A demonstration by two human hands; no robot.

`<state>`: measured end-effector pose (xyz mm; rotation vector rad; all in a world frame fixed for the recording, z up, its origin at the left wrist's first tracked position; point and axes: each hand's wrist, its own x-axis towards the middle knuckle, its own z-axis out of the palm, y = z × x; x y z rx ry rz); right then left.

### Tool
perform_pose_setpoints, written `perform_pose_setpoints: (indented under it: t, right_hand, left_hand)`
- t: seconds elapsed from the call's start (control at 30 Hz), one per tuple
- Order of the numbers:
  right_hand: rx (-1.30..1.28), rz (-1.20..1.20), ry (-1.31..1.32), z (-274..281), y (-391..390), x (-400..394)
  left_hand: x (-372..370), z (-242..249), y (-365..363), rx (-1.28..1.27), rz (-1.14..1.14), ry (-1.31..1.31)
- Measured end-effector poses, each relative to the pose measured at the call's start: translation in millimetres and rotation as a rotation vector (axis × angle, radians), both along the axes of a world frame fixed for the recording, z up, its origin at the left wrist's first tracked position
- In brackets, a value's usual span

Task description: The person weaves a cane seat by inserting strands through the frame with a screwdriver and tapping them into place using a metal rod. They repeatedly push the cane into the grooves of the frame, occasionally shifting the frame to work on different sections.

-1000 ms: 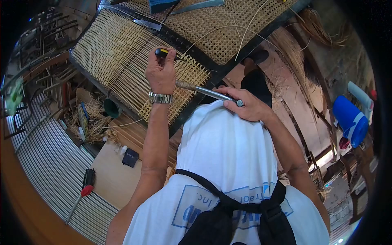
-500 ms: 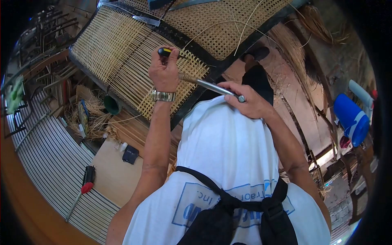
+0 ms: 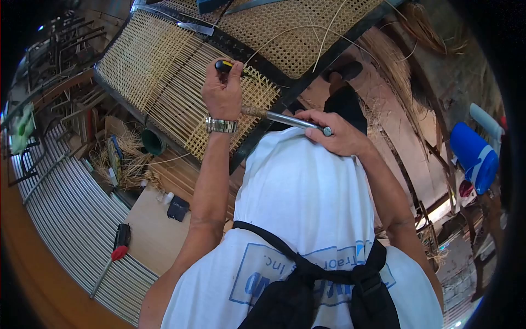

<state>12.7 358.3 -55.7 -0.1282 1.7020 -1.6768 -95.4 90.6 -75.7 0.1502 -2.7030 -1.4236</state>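
Observation:
My left hand (image 3: 221, 92), with a metal watch at the wrist, is closed around the black and yellow handle (image 3: 223, 66) of a tool; its working end is hidden. That fist is over the half-woven cane panel (image 3: 178, 77), near its lattice strip. My right hand (image 3: 337, 133) is closed on the near end of a metal rod (image 3: 290, 119), close to the white shirt. The rod's far end runs into a tan, rough-looking section (image 3: 253, 111) beside my left wrist. What lies beyond that is hidden behind the wrist.
A second woven cane panel (image 3: 293, 38) in a dark frame adjoins the first. On it lie loose cane strands and a metal blade (image 3: 246, 5). Another blade (image 3: 195, 28) rests on the frame. A green cup-like container (image 3: 153, 142) and cane scraps are at left, a blue container (image 3: 474, 156) at right.
The view has shifted slightly. My left hand has tilted the handle a little; both hands keep their holds, and the rod stays almost in place.

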Motion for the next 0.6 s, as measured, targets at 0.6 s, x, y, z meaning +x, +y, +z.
perform_pose_setpoints:
  t: [0.6]
  right_hand:
    - [-0.002, -0.114, -0.05, 5.6, 1.5, 20.4]
  left_hand:
    - [9.6, -1.0, -1.8, 0.148, 0.034, 0.038]
